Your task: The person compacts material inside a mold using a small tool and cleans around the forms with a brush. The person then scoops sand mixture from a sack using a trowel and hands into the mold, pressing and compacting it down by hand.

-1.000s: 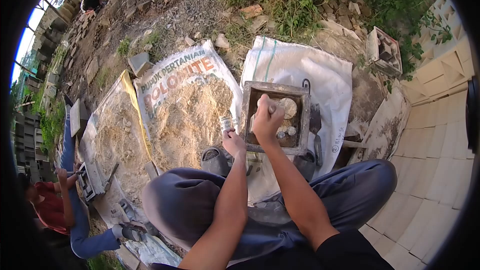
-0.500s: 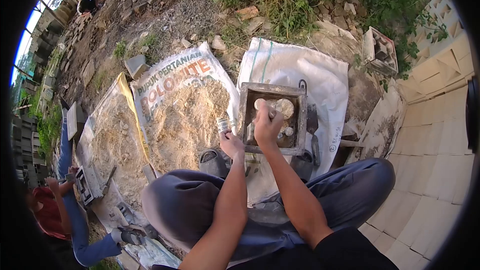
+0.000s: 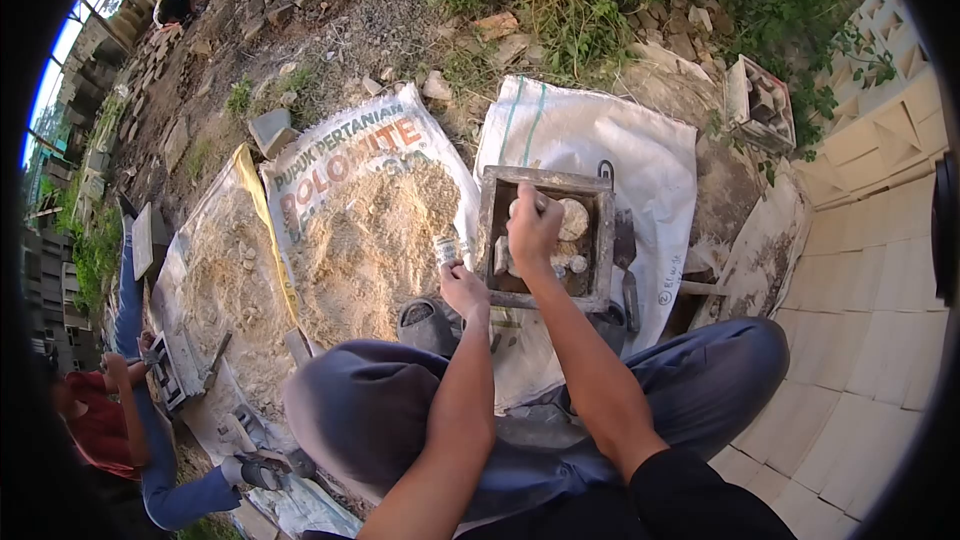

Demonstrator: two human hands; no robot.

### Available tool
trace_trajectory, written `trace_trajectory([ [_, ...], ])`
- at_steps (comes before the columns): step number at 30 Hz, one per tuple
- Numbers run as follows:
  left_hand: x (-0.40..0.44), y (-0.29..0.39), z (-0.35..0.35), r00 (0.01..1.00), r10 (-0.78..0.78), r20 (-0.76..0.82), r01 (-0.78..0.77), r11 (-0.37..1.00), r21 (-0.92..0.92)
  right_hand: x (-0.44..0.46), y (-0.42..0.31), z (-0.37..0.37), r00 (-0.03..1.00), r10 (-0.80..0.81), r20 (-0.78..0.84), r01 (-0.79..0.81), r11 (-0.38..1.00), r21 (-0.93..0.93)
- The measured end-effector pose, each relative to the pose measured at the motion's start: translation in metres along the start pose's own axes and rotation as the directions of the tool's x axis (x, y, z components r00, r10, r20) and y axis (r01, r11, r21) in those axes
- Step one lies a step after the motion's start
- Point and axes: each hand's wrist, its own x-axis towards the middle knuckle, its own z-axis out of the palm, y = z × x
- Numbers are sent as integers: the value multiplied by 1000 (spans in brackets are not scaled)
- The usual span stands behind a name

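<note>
A square wooden box stands on a white sack, with a pale round piece and smaller lumps inside. My right hand is over the left half of the box, its fingers closed round something I cannot make out. Left of the box, my left hand is closed on a small container with printing, held upright beside the powder. Pale crumbly powder covers the printed sack next to that hand.
A trowel lies right of the box. Another person sits at the lower left by a grey mould. A second box holding pieces stands at the upper right, near pale blocks. Plants grow at the top.
My right hand dipped toward the middle of the box and has risen toward its upper left part. My left hand still holds the container. The view has shifted slightly.
</note>
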Motion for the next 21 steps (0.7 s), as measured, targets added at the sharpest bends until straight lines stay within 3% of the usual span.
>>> trace_trajectory([
  [1, 1, 0, 4, 1000, -2, -29, 2, 1000, -8, 2, -18, 0, 996, 88, -33, -83, 987, 141],
  [2, -3, 2, 2, 998, 23, -66, -24, 1000, -11, -3, -4, -5, 999, -24, -27, 28, 990, 141],
  [3, -7, 0, -5, 998, 15, -62, -15, 1000, -3, -4, 25, -5, 1000, -14, -28, 17, 991, 134],
  [5, -3, 12, -2, 999, 22, -32, -22, 1000, -5, 20, 72, 0, 963, -247, 112, 257, 963, -83],
  [6, -2, 12, -2, 1000, -18, -5, 18, 1000, 10, 33, 52, 6, 985, -100, 143, 115, 988, -102],
  [7, -4, 6, -2, 1000, -21, -4, 21, 1000, 20, 37, 42, 8, 986, -89, 141, 104, 989, -103],
  [9, 2, -5, 7, 999, -8, -34, 7, 1000, -24, 45, 24, 13, 969, -244, -44, 244, 970, -12],
  [10, 0, -4, 5, 999, -14, -40, 13, 1000, -13, 35, 9, 13, 989, -135, -59, 141, 984, 108],
  [11, -5, -5, -2, 999, -23, -37, 23, 1000, -5, 34, 21, 13, 990, -125, -58, 130, 986, 100],
  [13, 1, 5, 2, 999, -42, 6, 42, 999, -7, 59, 30, 25, 884, -419, 209, 456, 872, -180],
  [14, 1, 5, 1, 999, -51, 13, 51, 999, -5, 75, 23, 34, 966, -146, 215, 199, 947, -251],
  [15, -3, 1, 0, 998, -56, 12, 56, 998, 0, 78, 11, 35, 966, -139, 217, 193, 948, -252],
  [17, 1, -1, 5, 991, 92, -101, -93, 996, -5, 88, -5, 36, 978, -208, 2, 208, 978, -5],
  [18, 2, 0, 2, 991, 84, -104, -85, 996, -3, 88, 14, 33, 961, -270, -57, 273, 961, 49],
  [19, -2, 2, -3, 996, 58, -71, -57, 998, 12, 86, 25, 31, 964, -262, -53, 264, 964, 39],
  [21, 2, 13, 6, 997, 53, -47, -53, 999, -9, 102, 23, 36, 981, -169, 95, 188, 951, -246],
])
